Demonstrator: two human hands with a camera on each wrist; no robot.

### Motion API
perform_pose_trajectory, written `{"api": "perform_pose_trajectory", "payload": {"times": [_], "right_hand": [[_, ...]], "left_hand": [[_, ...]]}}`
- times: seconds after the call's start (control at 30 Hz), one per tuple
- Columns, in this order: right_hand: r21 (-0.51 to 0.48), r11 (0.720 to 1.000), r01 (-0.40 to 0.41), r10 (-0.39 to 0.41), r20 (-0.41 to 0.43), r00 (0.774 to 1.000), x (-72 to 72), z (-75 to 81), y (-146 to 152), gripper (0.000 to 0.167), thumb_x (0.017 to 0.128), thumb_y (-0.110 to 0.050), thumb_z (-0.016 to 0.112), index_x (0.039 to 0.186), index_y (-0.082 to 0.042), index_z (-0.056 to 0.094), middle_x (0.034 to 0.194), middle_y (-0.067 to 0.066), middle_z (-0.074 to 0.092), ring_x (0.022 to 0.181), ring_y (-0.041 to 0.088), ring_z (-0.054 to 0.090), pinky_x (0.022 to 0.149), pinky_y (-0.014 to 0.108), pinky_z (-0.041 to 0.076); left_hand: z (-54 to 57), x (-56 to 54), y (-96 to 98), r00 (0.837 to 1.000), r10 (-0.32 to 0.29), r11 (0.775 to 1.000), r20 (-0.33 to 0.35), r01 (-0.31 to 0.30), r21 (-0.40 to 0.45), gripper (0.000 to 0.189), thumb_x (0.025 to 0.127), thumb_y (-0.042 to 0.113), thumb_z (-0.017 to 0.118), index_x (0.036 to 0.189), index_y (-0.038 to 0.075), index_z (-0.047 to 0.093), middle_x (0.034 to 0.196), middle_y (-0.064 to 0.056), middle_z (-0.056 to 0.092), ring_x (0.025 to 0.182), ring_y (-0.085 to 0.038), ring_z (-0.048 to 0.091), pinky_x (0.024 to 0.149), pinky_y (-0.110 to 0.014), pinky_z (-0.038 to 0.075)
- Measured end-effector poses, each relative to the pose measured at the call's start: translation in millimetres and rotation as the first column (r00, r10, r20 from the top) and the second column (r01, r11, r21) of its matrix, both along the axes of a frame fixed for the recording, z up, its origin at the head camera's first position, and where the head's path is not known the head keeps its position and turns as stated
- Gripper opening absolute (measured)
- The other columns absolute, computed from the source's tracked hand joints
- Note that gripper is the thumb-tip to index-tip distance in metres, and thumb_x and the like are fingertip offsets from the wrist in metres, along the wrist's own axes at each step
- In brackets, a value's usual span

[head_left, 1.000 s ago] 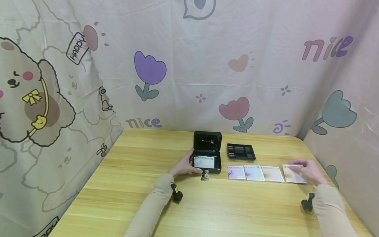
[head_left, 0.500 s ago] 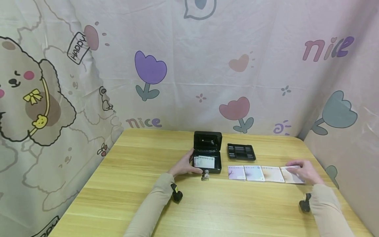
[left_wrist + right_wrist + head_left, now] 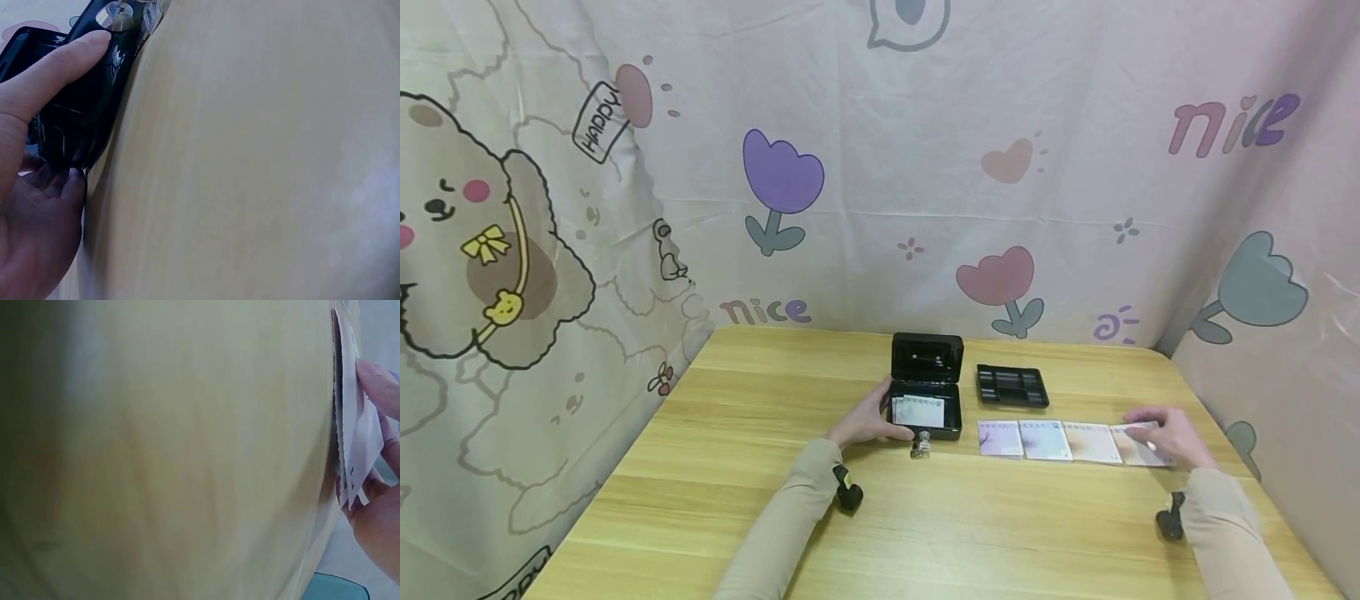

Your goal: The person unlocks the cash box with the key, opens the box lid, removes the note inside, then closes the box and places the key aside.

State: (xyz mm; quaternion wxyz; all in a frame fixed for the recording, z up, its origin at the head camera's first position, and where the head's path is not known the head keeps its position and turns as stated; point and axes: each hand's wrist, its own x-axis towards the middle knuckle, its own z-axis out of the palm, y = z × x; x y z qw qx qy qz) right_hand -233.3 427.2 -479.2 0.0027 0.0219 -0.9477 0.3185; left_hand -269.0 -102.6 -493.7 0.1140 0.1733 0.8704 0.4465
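My left hand [image 3: 868,418] grips the left side of an open black cash box [image 3: 953,423], the thumb on its front beside the lock [image 3: 115,17] and the fingers at the side. Pale printed paper notes [image 3: 922,412] lie inside the box. To the right, three stacks of pastel paper notes lie in a row: purple [image 3: 999,439], blue [image 3: 1045,441] and beige [image 3: 1093,443]. At the row's right end my right hand [image 3: 1176,437] pinches a pale paper note [image 3: 359,434], thumb on its face and fingers at the far edge. In the right wrist view this note bows up from those beneath.
A black compartment tray [image 3: 1012,387] lies behind the row of notes, right of the cash box. Something clear and shiny [image 3: 920,444] hangs at the box's front. A printed cloth [image 3: 865,167] stands behind the wooden table [image 3: 985,533] and along both sides.
My right hand has moved slightly left with the end note, closing the gap to the beige stack. Over the last half second it has barely moved. The left hand keeps its hold on the cash box.
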Motion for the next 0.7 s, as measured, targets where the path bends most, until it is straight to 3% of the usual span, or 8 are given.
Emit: {"api": "perform_pose_trajectory", "payload": {"times": [0.2,0.37,0.5,0.6,0.7], "right_hand": [[-0.038,0.999,0.008,-0.008,0.023,1.0,-0.3,-0.3,-2,0.032,0.089,-0.011,0.072,0.113,0.01,0.068,0.115,0.031,0.068,0.083,0.002,0.054,0.064,0.019,0.044],[-0.064,0.998,0.02,-0.018,0.036,0.999,0.9,-0.8,-3,0.037,0.089,-0.012,0.073,0.116,0.011,0.066,0.109,0.027,0.072,0.078,-0.006,0.054,0.064,0.019,0.044],[-0.054,0.998,0.032,-0.033,-0.007,0.999,2.0,-1.3,-4,0.037,0.089,-0.014,0.074,0.117,0.01,0.067,0.109,0.025,0.073,0.08,-0.006,0.053,0.066,0.018,0.043],[-0.048,0.998,0.042,-0.044,-0.034,0.998,3.5,0.7,-7,0.038,0.091,-0.017,0.073,0.118,0.009,0.067,0.116,0.029,0.07,0.092,0.009,0.058,0.075,0.024,0.043],[-0.063,0.997,0.05,-0.053,-0.041,0.998,5.4,3.3,-12,0.04,0.094,-0.021,0.069,0.122,0.008,0.065,0.125,0.034,0.063,0.108,0.032,0.056,0.084,0.04,0.045]], "left_hand": [[0.0,0.2,0.2,1.0,0.004,1.0,-0.002,-0.004,0.009,0.124,0.072,0.035,0.091,0.161,0.0,0.011,0.169,-0.02,0.011,0.156,-0.038,0.017,0.129,-0.052,0.02],[0.8,1.0,0.5,1.0,0.006,1.0,-0.003,-0.006,0.006,0.124,0.073,0.034,0.091,0.161,0.0,0.011,0.169,-0.02,0.011,0.156,-0.037,0.017,0.129,-0.051,0.02],[0.7,0.7,0.7,1.0,0.002,1.0,-0.013,-0.002,0.001,0.123,0.073,0.034,0.091,0.161,0.0,0.011,0.169,-0.02,0.012,0.156,-0.037,0.017,0.129,-0.051,0.02],[0.7,0.4,0.7,1.0,0.001,1.0,-0.016,-0.001,0.002,0.123,0.072,0.033,0.091,0.161,0.0,0.011,0.169,-0.02,0.012,0.156,-0.038,0.017,0.129,-0.051,0.02],[0.6,0.2,0.7,1.0,0.001,1.0,-0.016,-0.001,0.006,0.123,0.072,0.033,0.091,0.16,-0.001,0.011,0.169,-0.021,0.012,0.156,-0.038,0.017,0.129,-0.051,0.019]]}}
